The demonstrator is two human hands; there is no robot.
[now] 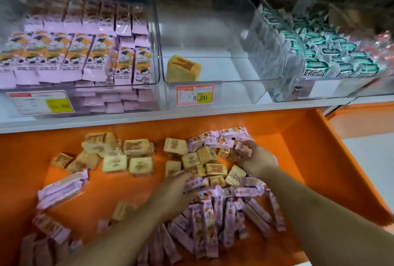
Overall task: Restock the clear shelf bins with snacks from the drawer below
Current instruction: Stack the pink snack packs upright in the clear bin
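The orange drawer (309, 148) is the biggest thing before me, pulled out under the white shelf (128, 119), and both my hands are down in it. Above and beyond my fingers sit the clear bins: the left bin (153, 37) is packed with pink packs, the right bin (266, 69) holds green-and-white packets, and the middle bin (234, 52) is nearly bare, with one tan square cake (183, 69) lying at its front left. That is the one I judge needs filling, since the same tan cakes (136, 155) lie scattered in the drawer just ahead of my fingers, mixed with pink stick packs (204, 223) heaped beneath and beside my wrists.

My left hand (172, 189) rests palm down, fingers stretched forward and touching the tan cakes at the pile's near edge. My right hand (255, 159) is farther in; its fingers look curled around a pink packet at the heap's far right, though blur makes the grip hard to read for certain.

To do this well, I should sort as I gather: draw only tan cakes together between both palms, leave the pink sticks behind, and lift a modest squared stack so nothing slips. Set them flat beside the lone cake, labels facing front.
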